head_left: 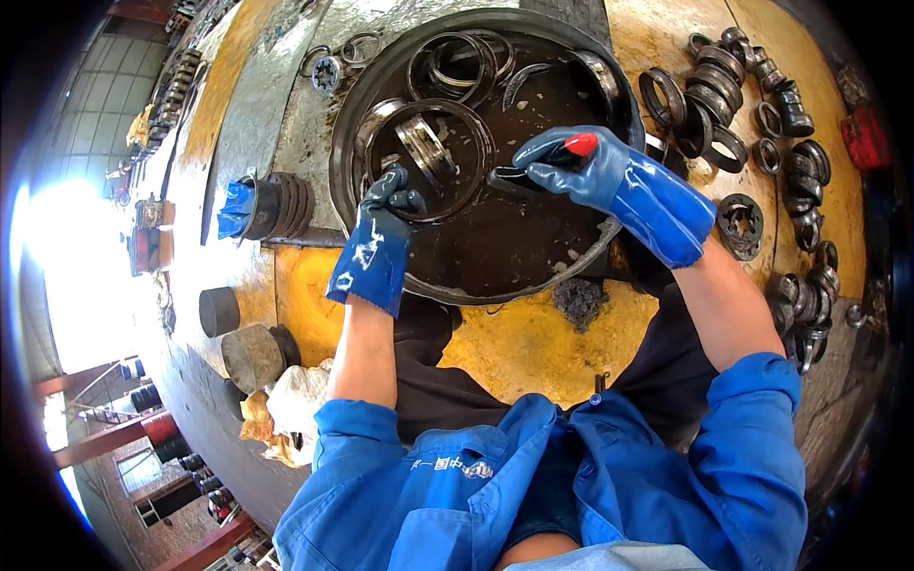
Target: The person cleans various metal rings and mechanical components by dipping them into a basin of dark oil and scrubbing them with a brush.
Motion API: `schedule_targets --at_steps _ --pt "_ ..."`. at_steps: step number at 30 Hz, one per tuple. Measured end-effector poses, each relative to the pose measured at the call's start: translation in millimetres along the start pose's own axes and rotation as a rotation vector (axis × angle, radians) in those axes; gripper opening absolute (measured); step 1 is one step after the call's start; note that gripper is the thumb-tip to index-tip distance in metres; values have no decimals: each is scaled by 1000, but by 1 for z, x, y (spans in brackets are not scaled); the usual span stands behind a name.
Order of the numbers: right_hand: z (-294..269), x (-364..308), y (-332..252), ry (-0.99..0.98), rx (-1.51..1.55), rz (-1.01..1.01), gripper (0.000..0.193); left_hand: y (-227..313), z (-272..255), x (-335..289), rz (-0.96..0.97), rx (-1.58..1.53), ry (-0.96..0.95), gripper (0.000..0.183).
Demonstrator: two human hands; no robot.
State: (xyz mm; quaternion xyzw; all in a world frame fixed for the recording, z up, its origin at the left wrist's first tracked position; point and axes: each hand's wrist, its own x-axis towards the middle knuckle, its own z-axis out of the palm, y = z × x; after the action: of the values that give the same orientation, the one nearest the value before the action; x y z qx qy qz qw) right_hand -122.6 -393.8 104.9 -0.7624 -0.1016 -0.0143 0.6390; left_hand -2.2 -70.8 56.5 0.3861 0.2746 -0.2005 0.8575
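"Head view. Step in hand?"

"Handling, I'd judge: left hand (388, 202) curled on the near-left rim of the big ring (490, 152), right hand (571, 169) pinching a dark piece (515, 181)."

"Next move?"

"Likely calls for firm fingers; everything looks slick."

"Ring's position?"

"Left half of the pan (495, 296), between the hands. Small ring (425, 149) tilted within its outline. Dark piece just right of it."

The gloved left hand (385, 214) holds a large metal ring (489, 152) in a round basin (514, 290) of dark liquid (495, 247); the right hand (583, 171) pinches a dark piece (512, 181) above it.
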Motion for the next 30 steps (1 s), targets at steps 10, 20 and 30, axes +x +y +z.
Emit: schedule_targets --at_steps 10,20,30 --pt "-17 1 -10 119 -50 268 19 2 11 -34 123 150 -281 24" --pt "-18 7 0 277 -118 211 17 -3 23 -39 407 771 -296 35" --pt "-10 15 -1 252 -228 -36 22 -14 25 -39 488 989 -359 25"
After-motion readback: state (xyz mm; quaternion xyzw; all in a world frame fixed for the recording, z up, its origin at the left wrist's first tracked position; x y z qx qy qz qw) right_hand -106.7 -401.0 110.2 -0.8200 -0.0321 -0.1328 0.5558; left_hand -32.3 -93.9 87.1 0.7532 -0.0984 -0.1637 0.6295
